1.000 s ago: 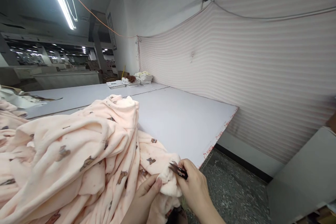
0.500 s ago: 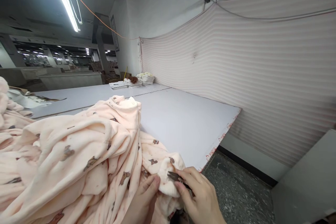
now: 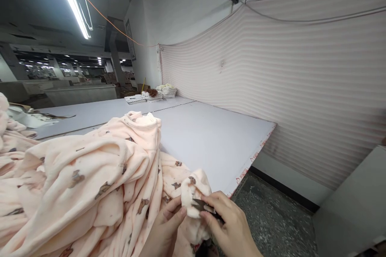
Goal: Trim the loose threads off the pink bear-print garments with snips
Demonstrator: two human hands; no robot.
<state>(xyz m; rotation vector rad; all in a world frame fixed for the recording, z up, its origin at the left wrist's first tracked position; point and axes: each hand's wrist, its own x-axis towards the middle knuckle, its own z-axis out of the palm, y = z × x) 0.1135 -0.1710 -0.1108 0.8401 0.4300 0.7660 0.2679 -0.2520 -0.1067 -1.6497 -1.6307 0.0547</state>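
Note:
A pale pink plush garment (image 3: 141, 168) with small brown bear prints lies heaped over the left and front of the table. My left hand (image 3: 167, 223) pinches the rolled edge of one end of it, thumb and forefinger pressed together on the cloth. My right hand (image 3: 229, 221) is closed around dark thread snips (image 3: 208, 208). Their pointed blades rest against the white inner side of that cloth end, just right of my left fingertips. The lower part of the snips is hidden in my right palm.
The pale grey table (image 3: 217, 140) has a taped right edge. Stacks of folded white cloth (image 3: 164, 91) stand at its back, and a white sheet-like heap (image 3: 27, 116) lies at far left. Striped fabric (image 3: 286, 76) covers the wall; speckled floor (image 3: 271, 213) shows at right.
The cloth end has been turned and raised slightly between my hands. My left thumb has shifted right and a little down; the snips stay at nearly the same place.

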